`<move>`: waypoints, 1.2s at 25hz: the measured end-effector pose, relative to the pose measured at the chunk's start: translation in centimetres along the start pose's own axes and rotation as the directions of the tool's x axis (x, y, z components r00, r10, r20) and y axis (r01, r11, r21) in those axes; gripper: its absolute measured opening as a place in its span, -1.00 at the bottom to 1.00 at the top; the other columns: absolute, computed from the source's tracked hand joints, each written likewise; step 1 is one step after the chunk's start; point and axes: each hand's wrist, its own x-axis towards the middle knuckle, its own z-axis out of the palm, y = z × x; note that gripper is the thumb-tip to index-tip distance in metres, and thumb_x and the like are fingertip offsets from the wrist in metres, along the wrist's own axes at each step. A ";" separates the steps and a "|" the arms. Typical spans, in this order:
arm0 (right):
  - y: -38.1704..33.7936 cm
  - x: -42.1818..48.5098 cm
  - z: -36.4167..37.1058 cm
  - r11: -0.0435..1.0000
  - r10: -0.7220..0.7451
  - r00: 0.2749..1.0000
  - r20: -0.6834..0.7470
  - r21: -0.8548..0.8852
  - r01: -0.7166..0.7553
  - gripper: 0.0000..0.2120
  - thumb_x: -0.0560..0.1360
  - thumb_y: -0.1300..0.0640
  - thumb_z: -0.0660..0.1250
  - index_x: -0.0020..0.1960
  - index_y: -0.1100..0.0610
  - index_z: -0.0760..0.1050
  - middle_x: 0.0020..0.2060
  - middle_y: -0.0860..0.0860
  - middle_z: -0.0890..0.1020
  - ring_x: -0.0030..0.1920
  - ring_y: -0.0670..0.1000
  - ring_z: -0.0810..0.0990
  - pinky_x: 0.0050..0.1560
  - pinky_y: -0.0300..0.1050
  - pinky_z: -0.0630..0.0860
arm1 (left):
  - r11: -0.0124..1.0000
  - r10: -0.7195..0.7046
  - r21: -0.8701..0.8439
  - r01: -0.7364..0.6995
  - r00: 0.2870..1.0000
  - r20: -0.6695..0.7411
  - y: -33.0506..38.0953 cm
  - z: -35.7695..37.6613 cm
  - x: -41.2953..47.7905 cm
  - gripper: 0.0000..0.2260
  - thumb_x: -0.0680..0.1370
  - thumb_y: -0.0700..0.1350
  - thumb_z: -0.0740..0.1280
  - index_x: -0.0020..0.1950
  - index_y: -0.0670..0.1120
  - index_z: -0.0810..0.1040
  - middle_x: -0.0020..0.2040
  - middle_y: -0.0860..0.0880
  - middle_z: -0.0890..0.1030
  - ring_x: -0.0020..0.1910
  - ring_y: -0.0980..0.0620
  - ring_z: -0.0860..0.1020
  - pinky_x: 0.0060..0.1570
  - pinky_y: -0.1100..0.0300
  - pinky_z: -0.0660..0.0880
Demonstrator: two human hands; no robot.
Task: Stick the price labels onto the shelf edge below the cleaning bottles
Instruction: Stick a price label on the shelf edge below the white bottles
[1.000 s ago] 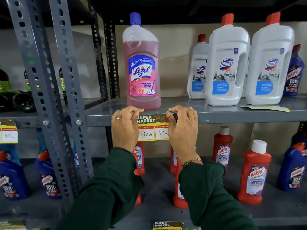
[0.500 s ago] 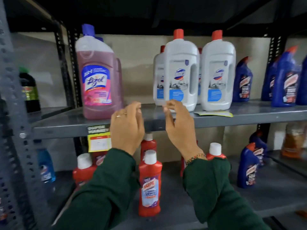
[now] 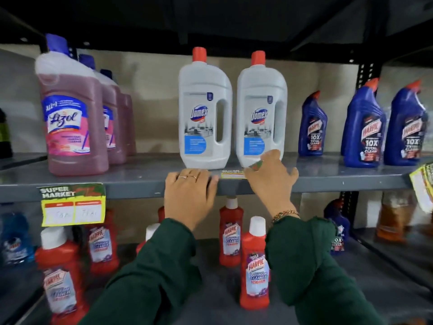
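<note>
Both hands shifted right since earlier frame, off stuck label (image 3: 73,204) under Lizol bottle (image 3: 70,113). My left hand (image 3: 189,198) flat, empty, on shelf edge (image 3: 131,190). Second label (image 3: 233,174) lies between hands; right hand (image 3: 269,181) pinches its corner below Domex bottles (image 3: 232,113).

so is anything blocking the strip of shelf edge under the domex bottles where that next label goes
Nothing visible blocks it. The label lies flat on the shelf top in front of the Domex bottles, with the right hand on it. The grey shelf edge just below is bare, apart from the left hand resting on it.
</note>
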 end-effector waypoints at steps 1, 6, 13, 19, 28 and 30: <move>0.2 -0.2 -0.2 0.992 -0.018 0.999 -0.046 0.121 0.023 -0.72 0.42 0.19 0.30 0.05 0.16 0.26 -0.17 0.03 0.59 -0.02 0.13 0.53 0.40 0.24 0.05 | 1.000 -0.009 0.008 0.009 1.000 -0.012 0.2 0.0 -0.1 -0.71 0.54 -0.02 0.12 -0.22 -0.10 0.56 -0.28 -0.08 0.64 -0.26 -0.10 0.54 -0.21 0.03 0.22; 1.8 -0.8 -2.0 0.742 -0.076 0.996 -0.040 0.665 0.084 -0.68 0.43 0.33 0.35 -0.02 0.02 0.30 -0.16 -0.09 0.47 -0.07 0.00 0.52 -0.13 -0.39 0.50 | 0.967 -0.200 -0.158 0.199 0.980 0.008 1.2 0.0 0.4 -0.63 0.56 0.11 0.08 0.19 -0.07 0.48 -0.09 -0.14 0.66 -0.11 -0.13 0.56 -0.01 -0.01 0.27; 4.8 -2.0 -2.7 0.791 -0.453 0.891 -0.020 0.453 0.412 -0.88 0.45 0.24 0.36 -0.03 0.17 0.60 -0.13 0.05 0.58 -0.15 -0.12 0.50 -0.08 -0.50 0.41 | 0.823 -0.262 -0.504 0.261 0.962 0.072 3.8 -1.7 0.4 -0.95 0.51 -0.08 0.33 -0.10 0.07 0.54 -0.12 0.04 0.57 0.05 -0.12 0.45 0.12 -0.16 0.35; 6.9 -2.6 -1.5 0.836 -0.489 0.872 -0.005 0.282 0.470 -0.86 0.41 0.12 0.42 -0.21 0.21 0.59 0.00 0.09 0.48 0.04 -0.13 0.34 0.00 -0.22 0.37 | 0.911 -0.240 -0.319 0.262 0.965 0.107 4.7 -0.6 -0.8 -0.91 0.45 -0.18 0.42 -0.25 -0.07 0.59 0.12 -0.05 0.58 0.22 -0.04 0.39 0.37 -0.01 -0.13; 5.4 -2.4 -1.0 0.872 -0.425 0.897 -0.123 0.211 0.442 -0.85 0.39 0.10 0.43 -0.24 0.19 0.60 -0.17 0.09 0.54 -0.10 0.05 0.46 -0.15 -0.15 0.38 | 0.895 -0.312 -0.308 0.322 0.947 0.081 5.0 -1.0 0.2 -0.89 0.49 -0.16 0.37 -0.24 -0.09 0.56 -0.02 -0.02 0.64 0.03 0.01 0.49 0.36 0.06 -0.09; 5.0 -2.3 -1.0 0.883 -0.399 0.906 -0.141 0.210 0.421 -0.84 0.40 0.08 0.43 -0.22 0.19 0.61 -0.19 0.09 0.56 -0.13 0.07 0.48 -0.18 -0.12 0.41 | 0.881 -0.334 -0.322 0.346 0.938 0.092 4.8 -0.9 0.6 -0.89 0.51 -0.14 0.35 -0.22 -0.07 0.54 -0.06 -0.03 0.65 -0.03 0.00 0.52 0.37 0.02 -0.05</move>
